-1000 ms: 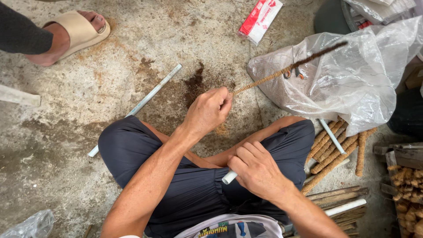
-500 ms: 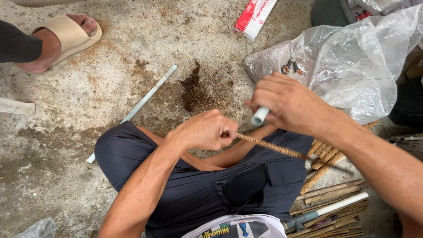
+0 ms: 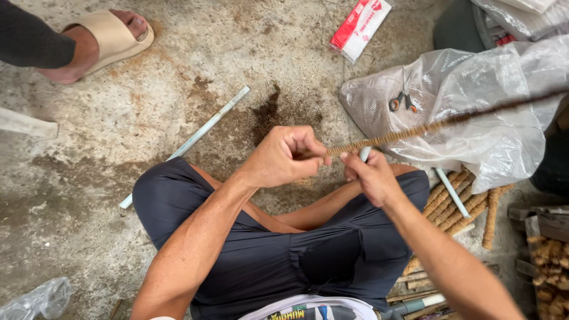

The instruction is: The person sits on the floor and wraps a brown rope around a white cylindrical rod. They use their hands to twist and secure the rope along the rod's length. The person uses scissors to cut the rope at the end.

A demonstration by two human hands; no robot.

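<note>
Long wrapped rod [image 3: 415, 131] now gripped at its near end by the clenched left hand [image 3: 287, 157]; right hand [image 3: 370, 178] brought back beside it, closed on a white tube [image 3: 364, 154] (rod swung out over the plastic bag [image 3: 474, 112]).

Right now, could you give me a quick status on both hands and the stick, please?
Left hand fisted on the coated stick. Right hand pinching it, gripping a white tube. Stick runs over the plastic sheet; nothing blocking.

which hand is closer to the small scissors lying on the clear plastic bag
Right. The right hand, gripping a pale tube below the scissors, sits nearer. The left hand, fisted on the brown rod, is farther off to the left.
</note>
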